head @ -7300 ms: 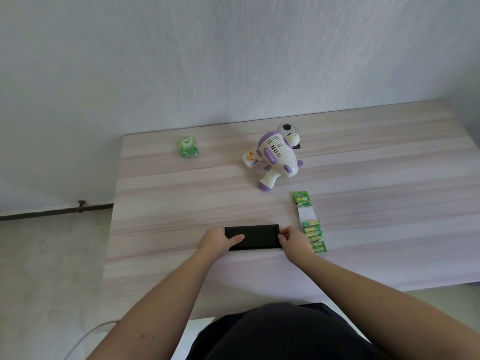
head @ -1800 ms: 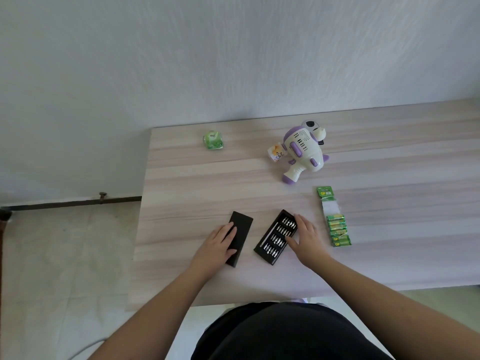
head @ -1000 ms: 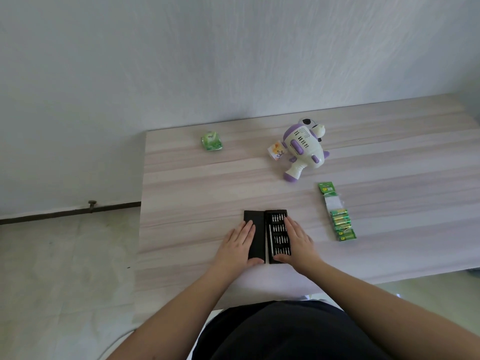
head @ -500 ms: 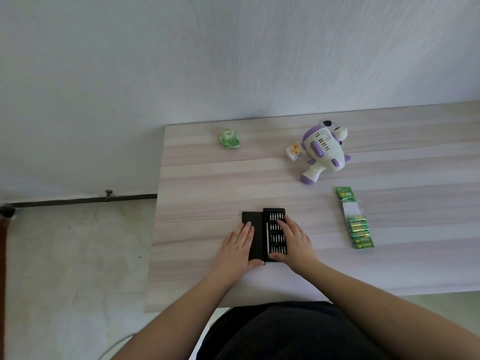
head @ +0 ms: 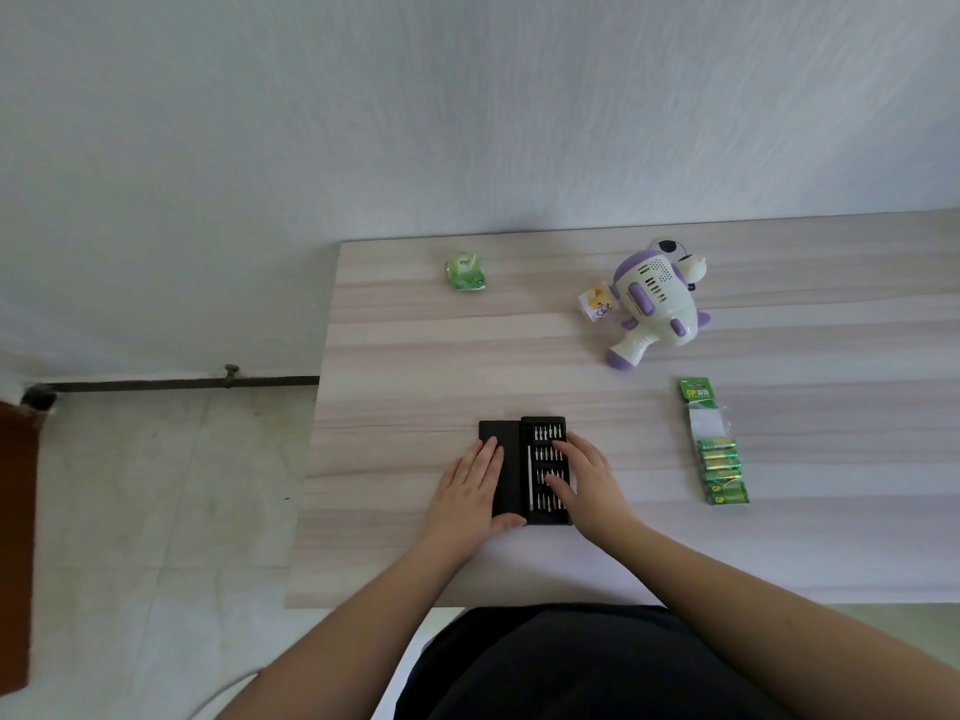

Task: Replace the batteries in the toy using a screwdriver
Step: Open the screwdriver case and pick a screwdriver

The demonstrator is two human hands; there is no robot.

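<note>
Head view: a person's left hand (head: 470,491) lies flat, fingers straight, on the black lid (head: 498,449) of an opened screwdriver kit (head: 543,470) on a pale wooden table (head: 415,366). The right hand (head: 584,478) rests loosely extended fingers on the bit tray. The toy (head: 654,304) lies farther back, a battery pack (head: 714,449) to the right.

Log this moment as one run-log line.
stage: picking a tool | left hand: flat on case sleeve | right hand: fingers on bit tray | toy: untouched | batteries: in pack
</note>
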